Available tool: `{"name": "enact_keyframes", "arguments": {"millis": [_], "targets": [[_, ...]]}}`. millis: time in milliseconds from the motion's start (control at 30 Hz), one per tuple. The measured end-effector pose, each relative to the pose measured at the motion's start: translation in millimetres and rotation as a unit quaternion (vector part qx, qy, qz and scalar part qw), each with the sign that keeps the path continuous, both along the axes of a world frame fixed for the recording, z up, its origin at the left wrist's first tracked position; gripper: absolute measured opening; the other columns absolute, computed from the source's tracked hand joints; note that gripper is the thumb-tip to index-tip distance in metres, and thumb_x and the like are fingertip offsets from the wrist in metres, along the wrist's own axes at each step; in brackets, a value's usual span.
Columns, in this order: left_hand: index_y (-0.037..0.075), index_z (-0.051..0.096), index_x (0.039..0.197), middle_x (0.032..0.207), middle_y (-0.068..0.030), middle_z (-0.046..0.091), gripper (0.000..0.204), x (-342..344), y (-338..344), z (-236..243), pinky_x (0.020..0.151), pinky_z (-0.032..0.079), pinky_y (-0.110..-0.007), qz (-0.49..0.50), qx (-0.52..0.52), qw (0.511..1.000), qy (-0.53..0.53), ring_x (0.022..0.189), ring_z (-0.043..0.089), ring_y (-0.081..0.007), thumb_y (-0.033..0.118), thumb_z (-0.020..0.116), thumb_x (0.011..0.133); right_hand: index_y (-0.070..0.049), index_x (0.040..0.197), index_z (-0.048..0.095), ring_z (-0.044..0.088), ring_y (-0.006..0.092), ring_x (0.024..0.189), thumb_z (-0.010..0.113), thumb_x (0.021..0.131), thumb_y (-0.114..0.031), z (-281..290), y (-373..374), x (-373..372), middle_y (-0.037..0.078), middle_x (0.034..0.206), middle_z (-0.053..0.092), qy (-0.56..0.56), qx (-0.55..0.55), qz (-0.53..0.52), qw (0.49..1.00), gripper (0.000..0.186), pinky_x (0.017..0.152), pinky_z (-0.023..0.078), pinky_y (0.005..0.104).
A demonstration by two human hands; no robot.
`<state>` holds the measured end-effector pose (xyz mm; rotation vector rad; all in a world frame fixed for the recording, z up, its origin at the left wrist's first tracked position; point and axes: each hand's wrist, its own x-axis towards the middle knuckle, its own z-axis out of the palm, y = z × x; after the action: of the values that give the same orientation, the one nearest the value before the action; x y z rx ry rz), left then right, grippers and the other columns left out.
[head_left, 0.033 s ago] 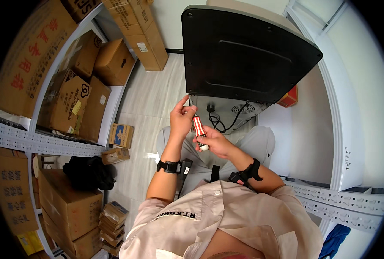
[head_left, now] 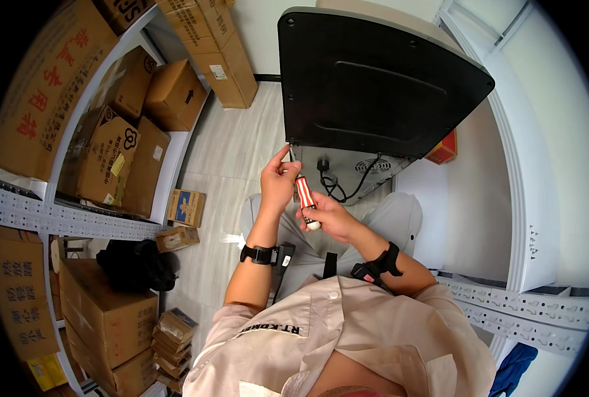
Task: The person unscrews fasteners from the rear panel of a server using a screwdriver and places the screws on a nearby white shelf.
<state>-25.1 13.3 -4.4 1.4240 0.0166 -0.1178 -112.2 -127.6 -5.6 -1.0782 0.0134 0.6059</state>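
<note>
My left hand (head_left: 278, 178) has its thumb and fingers closed on the metal shaft of a screwdriver (head_left: 305, 193) with a red-and-white striped, dark-ended handle and white cap. Its tip meets the lower left corner of a large black panel (head_left: 384, 86), where my forefinger also reaches. My right hand (head_left: 331, 217) grips the handle from the right. Below the panel are a grey metal housing with a round vent (head_left: 372, 165) and a coiled black power cable (head_left: 331, 186) with a plug.
Shelving (head_left: 66, 218) loaded with cardboard boxes (head_left: 106, 304) stands at my left, with a black cloth or bag (head_left: 132, 264) beside it. Tall cartons (head_left: 225, 73) lean by the back wall. Pale floor (head_left: 215, 145) lies between. White racking (head_left: 519, 284) and a red box (head_left: 443, 147) are at my right.
</note>
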Motion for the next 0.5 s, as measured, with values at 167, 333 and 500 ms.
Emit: {"name": "enact_keyframes", "arguments": {"millis": [167, 333, 500], "targets": [[-0.003, 0.049, 0.135, 0.085, -0.0057, 0.069, 0.051, 1.7, 0.0, -1.9, 0.066, 0.05, -0.023, -0.004, -0.002, 1.0, 0.01, 0.074, 0.061, -0.0068, 0.004, 0.064, 0.088, -0.007, 0.126, 0.043, 0.062, 0.0167, 0.084, 0.053, 0.096, -0.011, 2.4, 0.2, -0.2, 0.006, 0.102, 0.06, 0.004, 0.001, -0.002, 1.0, 0.031, 0.071, 0.049, 0.0303], [-0.002, 0.052, 0.133, 0.084, -0.0013, 0.067, 0.047, 0.9, -0.1, -2.4, 0.057, 0.043, -0.02, 0.001, 0.011, 1.0, 0.006, 0.067, 0.053, -0.0029, 0.006, 0.066, 0.089, -0.007, 0.126, 0.043, 0.061, 0.0171, 0.084, 0.052, 0.097, -0.01, 2.0, 3.9, -1.7, 0.006, 0.102, 0.06, 0.014, 0.013, -0.007, 1.0, 0.031, 0.072, 0.049, 0.0308], [-0.004, 0.052, 0.132, 0.084, -0.0006, 0.067, 0.046, 1.0, -0.3, -1.5, 0.056, 0.041, -0.019, -0.004, 0.002, 1.0, 0.009, 0.066, 0.052, -0.0024, 0.007, 0.066, 0.089, -0.007, 0.126, 0.042, 0.061, 0.0181, 0.084, 0.051, 0.097, -0.009, -1.2, 5.9, -1.9, 0.007, 0.103, 0.059, 0.013, 0.03, -0.01, 0.999, 0.031, 0.074, 0.049, 0.0316]]}}
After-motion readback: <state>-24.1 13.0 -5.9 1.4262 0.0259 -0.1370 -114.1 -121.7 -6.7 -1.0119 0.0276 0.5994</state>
